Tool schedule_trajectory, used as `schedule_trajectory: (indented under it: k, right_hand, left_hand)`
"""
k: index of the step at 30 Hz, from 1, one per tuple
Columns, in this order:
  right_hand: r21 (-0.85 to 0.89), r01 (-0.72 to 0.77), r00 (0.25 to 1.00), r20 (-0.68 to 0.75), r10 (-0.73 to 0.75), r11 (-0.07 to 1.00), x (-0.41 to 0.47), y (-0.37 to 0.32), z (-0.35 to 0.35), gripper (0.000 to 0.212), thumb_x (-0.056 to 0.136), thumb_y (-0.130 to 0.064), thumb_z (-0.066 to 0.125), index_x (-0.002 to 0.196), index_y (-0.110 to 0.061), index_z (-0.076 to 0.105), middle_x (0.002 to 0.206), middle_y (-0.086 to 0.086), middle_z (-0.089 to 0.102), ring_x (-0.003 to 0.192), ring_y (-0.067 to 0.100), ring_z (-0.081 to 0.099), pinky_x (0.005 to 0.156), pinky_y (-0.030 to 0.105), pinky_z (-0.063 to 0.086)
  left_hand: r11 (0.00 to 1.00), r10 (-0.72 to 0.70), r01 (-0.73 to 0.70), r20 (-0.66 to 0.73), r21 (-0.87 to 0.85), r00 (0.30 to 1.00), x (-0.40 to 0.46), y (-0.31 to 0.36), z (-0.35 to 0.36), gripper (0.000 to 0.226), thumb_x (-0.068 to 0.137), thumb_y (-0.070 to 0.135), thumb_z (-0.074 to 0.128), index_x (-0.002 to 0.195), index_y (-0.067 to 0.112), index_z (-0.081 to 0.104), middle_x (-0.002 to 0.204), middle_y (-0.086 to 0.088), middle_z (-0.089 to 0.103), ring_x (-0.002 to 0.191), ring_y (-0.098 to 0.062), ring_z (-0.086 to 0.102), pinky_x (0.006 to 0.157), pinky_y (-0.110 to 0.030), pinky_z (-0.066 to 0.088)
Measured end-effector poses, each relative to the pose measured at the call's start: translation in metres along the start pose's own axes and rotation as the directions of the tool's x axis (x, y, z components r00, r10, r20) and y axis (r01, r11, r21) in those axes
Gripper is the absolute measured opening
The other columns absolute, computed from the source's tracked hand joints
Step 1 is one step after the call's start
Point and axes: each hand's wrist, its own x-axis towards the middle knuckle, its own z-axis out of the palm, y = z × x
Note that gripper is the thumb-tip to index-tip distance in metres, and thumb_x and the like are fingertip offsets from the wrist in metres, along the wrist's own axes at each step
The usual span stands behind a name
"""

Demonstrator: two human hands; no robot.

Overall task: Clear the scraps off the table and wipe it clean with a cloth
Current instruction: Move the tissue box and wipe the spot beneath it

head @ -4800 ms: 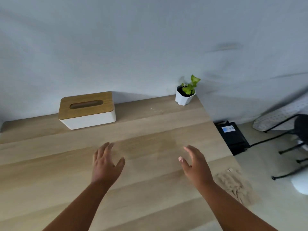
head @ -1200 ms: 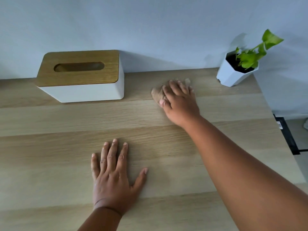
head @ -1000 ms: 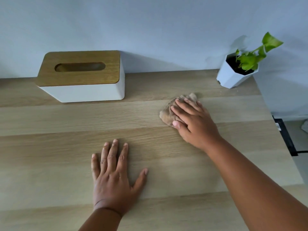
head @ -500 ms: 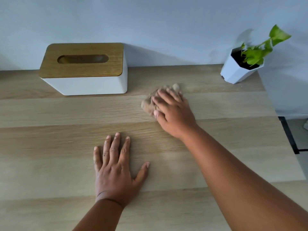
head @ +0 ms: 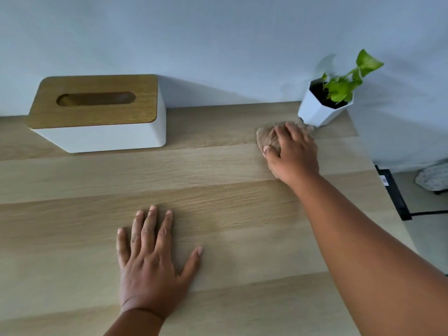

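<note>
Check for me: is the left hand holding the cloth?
No, the left hand lies flat on the bare table, while the right hand presses the cloth near the plant pot.

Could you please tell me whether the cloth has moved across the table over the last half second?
Yes. The cloth under the right hand has swept right, away from the tissue box, and now lies beside the plant pot.

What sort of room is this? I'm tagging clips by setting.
Probably a home room or small office: a wooden table against a plain wall, with a tissue box and a small potted plant.
</note>
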Motion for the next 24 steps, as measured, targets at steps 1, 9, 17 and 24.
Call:
schedule_trajectory:
  k: [1, 9, 17, 24]
  right_hand:
    - [0.003, 0.001, 1.000, 0.001, -0.001, 1.000, 0.003, -0.003, 0.000, 0.065, 0.096, -0.053, 0.045, 0.154, -0.026, 0.037, 0.169, 0.004, 0.022, 0.156, 0.030, 0.015, 0.127, 0.053, 0.013]
    - [0.006, 0.134, 0.990, -0.052, -0.134, 0.991, -0.067, 0.059, -0.011, 0.055, 0.101, -0.041, 0.046, 0.153, -0.022, 0.048, 0.166, 0.003, 0.033, 0.154, 0.027, 0.027, 0.125, 0.048, 0.023]
    - [-0.003, -0.223, 0.975, -0.021, 0.223, 0.975, -0.021, 0.080, -0.019, 0.064, 0.095, -0.038, 0.034, 0.158, -0.025, 0.031, 0.170, 0.001, 0.021, 0.156, 0.032, 0.015, 0.124, 0.056, 0.016]
    - [-0.005, -0.067, 0.997, 0.046, 0.067, 0.998, -0.028, 0.091, -0.026, 0.064, 0.093, -0.035, 0.036, 0.157, -0.026, 0.033, 0.171, -0.005, 0.019, 0.158, 0.023, 0.011, 0.123, 0.053, 0.018]
  left_hand:
    - [1.000, -0.002, 0.002, 0.007, 0.003, 1.000, 0.001, 0.000, 0.000, 0.097, 0.079, 0.081, 0.045, 0.154, 0.020, 0.043, 0.166, -0.008, 0.029, 0.158, -0.026, 0.015, 0.124, -0.060, 0.015]
    - [1.000, -0.006, 0.006, 0.012, -0.001, 1.000, -0.001, 0.001, -0.002, 0.096, 0.079, 0.080, 0.045, 0.154, 0.019, 0.042, 0.167, -0.008, 0.028, 0.158, -0.026, 0.014, 0.123, -0.061, 0.015]
    - [1.000, -0.005, 0.005, 0.018, 0.010, 1.000, 0.000, 0.000, -0.001, 0.097, 0.080, 0.082, 0.042, 0.154, 0.020, 0.041, 0.167, -0.008, 0.027, 0.158, -0.025, 0.012, 0.124, -0.060, 0.013]
    - [1.000, -0.007, 0.007, 0.012, 0.013, 1.000, -0.002, -0.002, 0.001, 0.097, 0.080, 0.083, 0.042, 0.155, 0.022, 0.039, 0.167, -0.006, 0.026, 0.158, -0.023, 0.011, 0.125, -0.058, 0.012]
